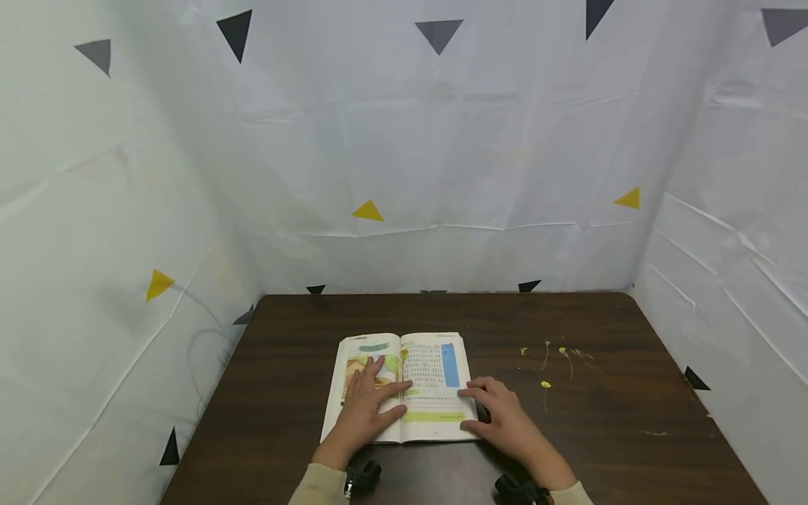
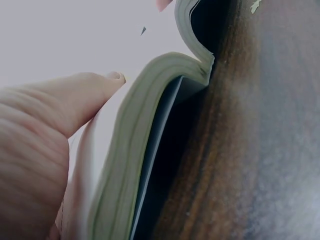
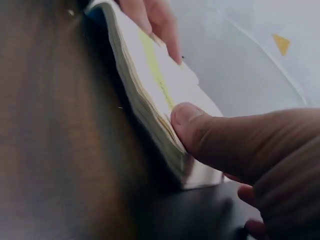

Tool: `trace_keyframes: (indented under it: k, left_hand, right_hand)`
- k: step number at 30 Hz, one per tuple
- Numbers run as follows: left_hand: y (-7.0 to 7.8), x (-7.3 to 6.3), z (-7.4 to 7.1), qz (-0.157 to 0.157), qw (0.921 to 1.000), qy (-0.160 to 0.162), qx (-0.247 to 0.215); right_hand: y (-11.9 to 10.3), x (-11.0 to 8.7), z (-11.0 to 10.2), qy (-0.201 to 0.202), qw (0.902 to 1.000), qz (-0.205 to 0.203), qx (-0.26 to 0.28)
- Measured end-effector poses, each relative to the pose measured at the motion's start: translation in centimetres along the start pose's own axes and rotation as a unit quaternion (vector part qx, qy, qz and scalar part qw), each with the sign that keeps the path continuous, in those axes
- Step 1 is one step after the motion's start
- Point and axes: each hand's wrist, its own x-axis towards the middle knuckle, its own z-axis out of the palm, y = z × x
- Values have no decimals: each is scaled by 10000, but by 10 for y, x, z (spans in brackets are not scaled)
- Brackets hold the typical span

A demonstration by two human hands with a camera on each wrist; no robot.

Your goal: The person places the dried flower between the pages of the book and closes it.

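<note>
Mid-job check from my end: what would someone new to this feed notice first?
First, probably the open book at the near middle of the dark wood-look table, with the left hand spread over its left page and the right hand at its right edge. Next, the small yellow flowers scattered to its right, and the white backdrop behind, dotted with black, grey and yellow triangles.

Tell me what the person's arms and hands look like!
The left hand and right hand are bare, with no gloves. The left sleeve and right sleeve are plain pale cream. A chunky black gadget sits at each wrist, left and right.
</note>
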Motion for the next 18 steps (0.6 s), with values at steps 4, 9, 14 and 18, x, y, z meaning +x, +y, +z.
trace_keyframes:
  k: [4, 9, 14, 18]
  left_hand:
    - [1, -3, -2, 25, 10000, 37, 29]
    - [0, -2, -2, 113, 9998, 136, -9]
    - [-1, -1, 2, 31, 9999, 88, -81]
    - [-1, 0, 3, 29, 10000, 83, -21]
  right_hand:
    - [2, -18, 3, -157, 9991, 52, 400]
    - [1, -20, 7, 299, 9985, -233, 388]
    - [0, -16, 12, 583, 9983, -52, 15]
    - [-3, -14, 16, 600, 9973, 398, -136]
